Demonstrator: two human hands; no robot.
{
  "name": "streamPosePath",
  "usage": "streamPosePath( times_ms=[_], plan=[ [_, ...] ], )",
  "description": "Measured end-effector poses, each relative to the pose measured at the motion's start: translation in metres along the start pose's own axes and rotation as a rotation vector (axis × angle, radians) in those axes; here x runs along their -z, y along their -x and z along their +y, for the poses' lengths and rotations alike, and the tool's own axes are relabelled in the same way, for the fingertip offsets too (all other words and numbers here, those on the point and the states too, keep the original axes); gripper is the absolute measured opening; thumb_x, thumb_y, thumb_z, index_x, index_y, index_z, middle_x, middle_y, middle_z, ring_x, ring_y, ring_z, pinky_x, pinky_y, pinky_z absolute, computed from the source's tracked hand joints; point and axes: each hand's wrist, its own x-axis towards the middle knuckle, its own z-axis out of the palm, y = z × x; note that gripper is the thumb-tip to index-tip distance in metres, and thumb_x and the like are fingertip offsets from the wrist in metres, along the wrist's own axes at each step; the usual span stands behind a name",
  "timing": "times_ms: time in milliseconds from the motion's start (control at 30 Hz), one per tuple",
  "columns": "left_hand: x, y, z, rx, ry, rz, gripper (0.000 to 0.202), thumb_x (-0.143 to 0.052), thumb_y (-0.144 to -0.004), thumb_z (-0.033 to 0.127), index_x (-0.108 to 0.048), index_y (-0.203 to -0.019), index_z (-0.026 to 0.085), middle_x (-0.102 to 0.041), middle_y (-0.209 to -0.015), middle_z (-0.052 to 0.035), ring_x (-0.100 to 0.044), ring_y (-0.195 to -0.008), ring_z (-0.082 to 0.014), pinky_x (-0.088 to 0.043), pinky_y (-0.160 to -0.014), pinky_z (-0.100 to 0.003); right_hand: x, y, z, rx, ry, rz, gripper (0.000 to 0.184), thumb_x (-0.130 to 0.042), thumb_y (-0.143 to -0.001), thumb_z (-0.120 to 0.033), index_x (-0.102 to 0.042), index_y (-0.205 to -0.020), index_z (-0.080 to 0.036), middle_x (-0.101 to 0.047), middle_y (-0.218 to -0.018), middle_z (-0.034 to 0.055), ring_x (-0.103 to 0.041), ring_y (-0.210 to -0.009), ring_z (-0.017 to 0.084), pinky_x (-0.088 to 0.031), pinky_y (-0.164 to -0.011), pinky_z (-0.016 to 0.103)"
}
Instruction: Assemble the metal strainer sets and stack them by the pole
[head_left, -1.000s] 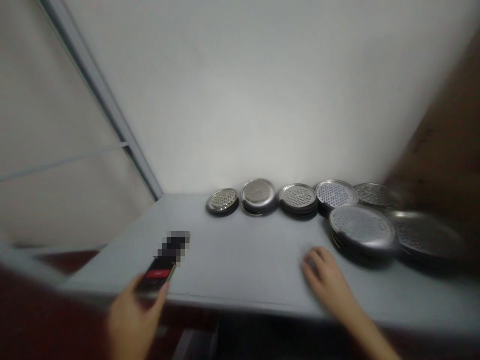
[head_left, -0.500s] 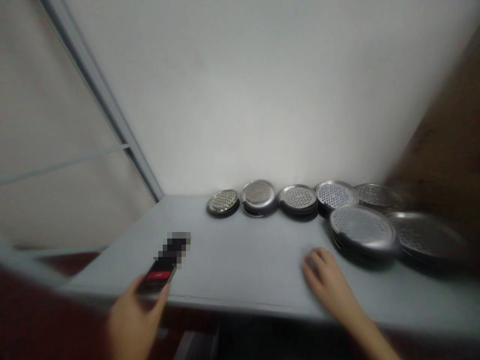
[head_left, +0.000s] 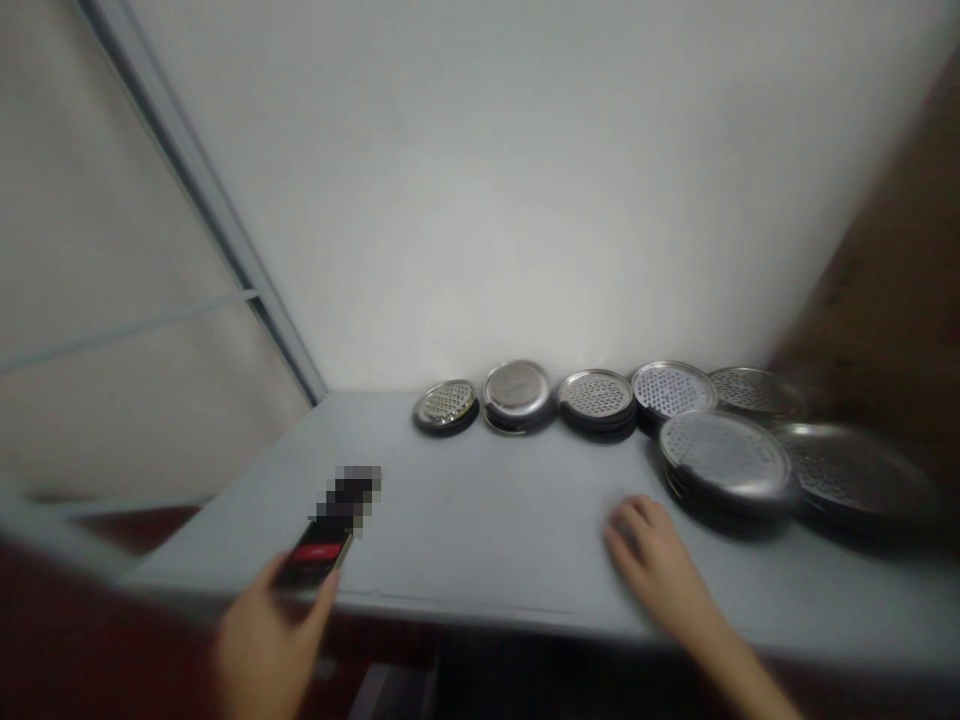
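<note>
My left hand [head_left: 262, 645] is closed round a dark phone [head_left: 319, 548] with a red patch on its screen, held over the near edge of a pale grey table [head_left: 480, 500]. My right hand [head_left: 656, 565] rests palm down on the table, fingers curled slightly and apart, holding nothing. It lies just left of the nearest stack of round perforated metal plates [head_left: 724, 460].
More stacks of round perforated metal plates line the back by the white wall: a small one [head_left: 446, 403], then [head_left: 517, 390], [head_left: 596, 395], [head_left: 673, 388], and larger ones at the right [head_left: 855, 470]. A brown panel [head_left: 892, 300] stands at the right.
</note>
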Motion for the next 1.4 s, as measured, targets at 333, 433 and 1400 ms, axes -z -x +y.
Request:
streamPosePath(
  times_ms=[333, 433, 1400],
  plan=[
    [0.0053, -0.001, 0.0062, 0.023, 0.024, -0.02, 0.089, -0.037, -0.086, 0.081, -0.058, -0.128, 0.005, -0.068, -0.111, -0.0239, -0.066, -0.103, -0.0397, -0.052, -0.097, -0.052, -0.0013, 0.0002, 0.0024, 0.008, 0.006, -0.002, 0.01, -0.051, -0.099, -0.029, -0.056, -0.093, -0.023, -0.06, -0.101, 0.0084, -0.059, -0.096, 0.029, -0.05, -0.088, 0.045],
    [0.0054, -0.0012, 0.007, 0.022, 0.028, -0.008, 0.09, -0.037, -0.085, 0.081, -0.059, -0.127, 0.005, -0.069, -0.112, -0.0245, -0.065, -0.104, -0.0407, -0.052, -0.097, -0.052, -0.0011, 0.0002, 0.0028, 0.009, 0.006, -0.002, 0.01, -0.051, -0.099, -0.029, -0.057, -0.093, -0.023, -0.06, -0.1, 0.0085, -0.059, -0.095, 0.029, -0.05, -0.087, 0.045],
    [0.0047, -0.0021, 0.0048, 0.038, 0.037, -0.026, 0.084, -0.04, -0.086, 0.078, -0.058, -0.127, 0.007, -0.069, -0.114, -0.0245, -0.066, -0.105, -0.0402, -0.052, -0.097, -0.052, 0.0001, -0.0002, 0.0001, 0.009, 0.007, 0.01, 0.01, -0.051, -0.099, -0.029, -0.059, -0.094, -0.023, -0.062, -0.1, 0.009, -0.059, -0.095, 0.028, -0.051, -0.087, 0.045]
  ],
)
